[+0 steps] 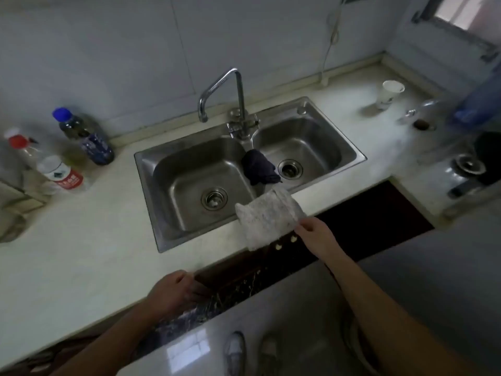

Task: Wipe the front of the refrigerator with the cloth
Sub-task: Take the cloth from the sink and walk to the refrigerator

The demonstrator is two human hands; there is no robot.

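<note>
1. Nearest to us are our own forearms and, below them, our shoes (235, 351) on the glossy floor; we stand squarely before the counter (81, 253).
2. Our left hand (173, 291) rests at the near edge of the counter, its fingers curled over the lip. We judge it is there to steady us, and it holds nothing we can see.
3. Our right hand (315, 232) reaches farther out and pinches the cloth (267, 218) by its right edge between thumb and fingertips, so the cloth hangs free over the near rim of the sink (151, 169), probably picked up for the job.
4. The cloth is pale and mottled with grey flecks, soft and rumpled, one corner sticking out to the left. We cannot tell whether it is wet.
5. A second, dark rag (259, 166) is draped over the divider between the two basins, below the tap (222, 90), apparently left to dry.
6. Bottles (86, 137) stand on the far left of the counter and a paper cup (389, 93) far right, well apart from the cloth.
7. The refrigerator is not in view, so wiping has not begun.
</note>
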